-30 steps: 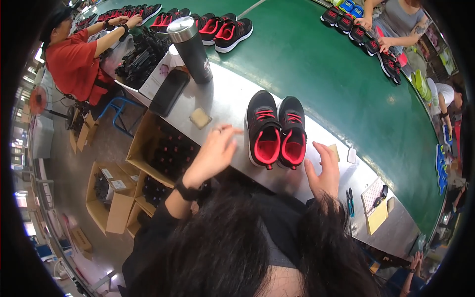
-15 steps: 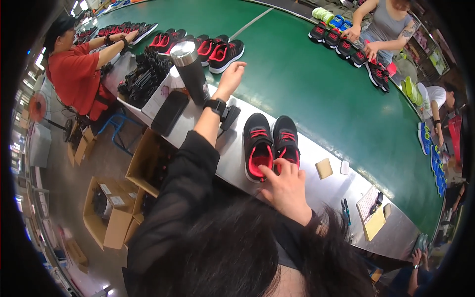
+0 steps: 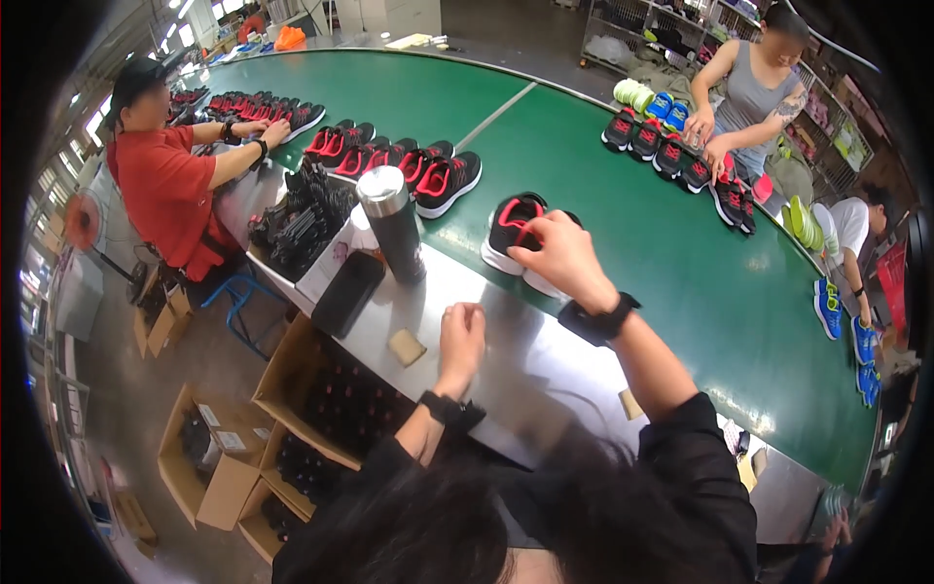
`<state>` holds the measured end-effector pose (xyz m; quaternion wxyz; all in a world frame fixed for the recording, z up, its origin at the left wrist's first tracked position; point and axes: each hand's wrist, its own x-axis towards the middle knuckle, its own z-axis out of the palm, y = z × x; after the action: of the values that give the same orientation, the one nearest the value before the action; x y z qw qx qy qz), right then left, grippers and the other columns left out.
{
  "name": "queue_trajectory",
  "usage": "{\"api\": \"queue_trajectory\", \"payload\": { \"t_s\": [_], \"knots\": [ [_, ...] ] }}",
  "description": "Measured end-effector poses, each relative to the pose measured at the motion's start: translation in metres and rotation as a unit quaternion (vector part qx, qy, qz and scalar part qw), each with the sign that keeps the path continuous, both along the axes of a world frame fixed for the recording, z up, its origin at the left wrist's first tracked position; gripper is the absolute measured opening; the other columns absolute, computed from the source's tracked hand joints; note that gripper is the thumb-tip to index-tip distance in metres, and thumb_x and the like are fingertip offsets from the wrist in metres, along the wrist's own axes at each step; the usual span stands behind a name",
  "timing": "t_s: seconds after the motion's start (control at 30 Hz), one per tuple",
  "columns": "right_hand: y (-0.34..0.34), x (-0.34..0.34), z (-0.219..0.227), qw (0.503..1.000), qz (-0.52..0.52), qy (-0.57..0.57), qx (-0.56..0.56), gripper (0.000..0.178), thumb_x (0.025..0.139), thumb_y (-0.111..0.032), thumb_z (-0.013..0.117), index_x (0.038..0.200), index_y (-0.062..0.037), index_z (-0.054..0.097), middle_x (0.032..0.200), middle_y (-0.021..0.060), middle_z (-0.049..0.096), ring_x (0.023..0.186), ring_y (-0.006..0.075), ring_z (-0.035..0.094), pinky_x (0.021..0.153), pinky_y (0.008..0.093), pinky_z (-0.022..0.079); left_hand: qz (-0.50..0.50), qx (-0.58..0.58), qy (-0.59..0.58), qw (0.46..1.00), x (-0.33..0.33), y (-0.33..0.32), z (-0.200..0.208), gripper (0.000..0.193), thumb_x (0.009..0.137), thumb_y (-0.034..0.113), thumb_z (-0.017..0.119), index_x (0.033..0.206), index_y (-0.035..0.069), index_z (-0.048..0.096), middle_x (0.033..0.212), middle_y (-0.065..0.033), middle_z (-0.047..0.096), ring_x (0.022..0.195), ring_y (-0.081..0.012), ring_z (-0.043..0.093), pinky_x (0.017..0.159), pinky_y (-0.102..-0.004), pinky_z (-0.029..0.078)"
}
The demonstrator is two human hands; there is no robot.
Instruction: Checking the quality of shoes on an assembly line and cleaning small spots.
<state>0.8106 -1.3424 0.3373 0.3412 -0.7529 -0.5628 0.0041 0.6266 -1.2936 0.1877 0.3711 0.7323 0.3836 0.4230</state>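
Red fan (image 3: 83,220) on a stand, far left. One person (image 3: 163,175) in a red shirt and dark cap, both hands at a long row of black-and-red shoes (image 3: 258,105). Cardboard boxes (image 3: 229,496), open, on the floor, dark contents. One heap of black strips (image 3: 297,209). One oblong black case (image 3: 348,294), lying on the metal worktop (image 3: 520,360). One flask (image 3: 394,234), black with silver cap, upright just beside the case. One tan pad (image 3: 407,347), on the metal.

Further black-and-red shoes (image 3: 449,185), standing beyond the flask on the green surface (image 3: 632,253). Left hand (image 3: 461,336): above the metal worktop, fingers curled narrow; whether anything lies within cannot be told.

Pair of shoes (image 3: 504,236): black, red-lined, white-soled, side by side on the green surface near its metal edge, one largely hidden by the right hand (image 3: 569,255). That hand: fingers bent and narrow at the other shoe's opening; whether they grip cannot be told. Black band (image 3: 603,319) at its wrist.

Second tan pad (image 3: 630,404), beside the right forearm. One co-worker (image 3: 759,92) in a grey top, hands at shoes across the surface. Blue shoes (image 3: 863,350), far right.
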Motion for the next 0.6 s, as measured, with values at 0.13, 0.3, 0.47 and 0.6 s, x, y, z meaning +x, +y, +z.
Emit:
{"api": "queue_trajectory", "payload": {
  "t_s": [0.13,0.3,0.47,0.6],
  "knots": [
    [0.046,0.001,-0.028,0.998,0.044,-0.030,-0.014,0.060,0.077,-0.042,0.074,0.125,-0.0097,0.060,0.128,0.0169,0.053,0.121,0.0333,0.050,0.099,0.0503,0.036,-0.063,-0.009,0.028,0.998,0.011,-0.024,0.019,0.013,0.089,0.010,0.056,0.096,-0.001,0.060,0.094,-0.0187,0.062,0.091,-0.0348,0.058,0.078,-0.0415,0.047],
    [0.068,0.042,-0.041,0.985,0.075,0.154,-0.016,0.066,0.077,-0.041,0.074,0.130,-0.0069,0.056,0.127,0.0182,0.054,0.118,0.0342,0.054,0.097,0.0460,0.042,-0.282,-0.104,0.022,0.954,0.052,-0.027,0.027,0.014,0.092,0.011,0.058,0.101,0.001,0.062,0.085,-0.0086,0.066,0.075,-0.0140,0.061,0.069,-0.0278,0.049],
    [0.111,0.171,-0.093,0.863,-0.036,0.500,0.055,0.056,0.088,-0.022,0.068,0.136,-0.0116,0.041,0.128,0.0214,0.046,0.089,0.0239,0.062,0.077,0.0339,0.055,-0.399,-0.180,-0.018,0.899,0.113,-0.015,0.017,0.013,0.094,0.012,0.054,0.100,0.004,0.062,0.081,-0.0086,0.064,0.069,-0.0178,0.060,0.066,-0.0324,0.048],
    [0.136,0.292,-0.126,0.727,-0.162,0.640,0.190,0.058,0.092,0.002,0.056,0.137,-0.0145,0.023,0.139,0.0247,0.029,0.091,0.0289,0.060,0.080,0.0404,0.059,-0.426,-0.026,0.014,0.904,0.122,-0.004,0.013,0.008,0.091,0.007,0.055,0.096,0.006,0.062,0.080,-0.0102,0.059,0.067,-0.0270,0.057,0.063,-0.0372,0.046]
  ]
}}
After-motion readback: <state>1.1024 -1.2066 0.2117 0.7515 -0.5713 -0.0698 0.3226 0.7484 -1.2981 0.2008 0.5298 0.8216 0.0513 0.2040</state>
